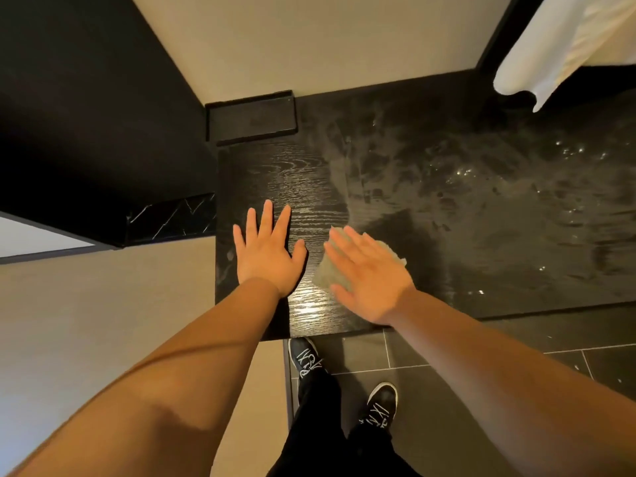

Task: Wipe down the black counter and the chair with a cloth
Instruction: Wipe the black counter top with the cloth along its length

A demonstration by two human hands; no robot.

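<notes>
The black wood-grain counter (pixel 430 187) fills the middle and right of the head view, with wet streaks and droplets over its right part. My left hand (pixel 266 251) rests flat on the counter near its left front corner, fingers spread and straight. Just to its right, my right hand (pixel 370 273) presses flat on a pale grey-green cloth (pixel 325 271), which shows under the palm and fingers. No chair is in view.
A shallow black tray (pixel 253 118) sits at the counter's back left corner against the beige wall. A white towel (pixel 557 46) hangs at the top right. Dark floor tiles (pixel 516 370) and my black shoes lie below the counter's front edge.
</notes>
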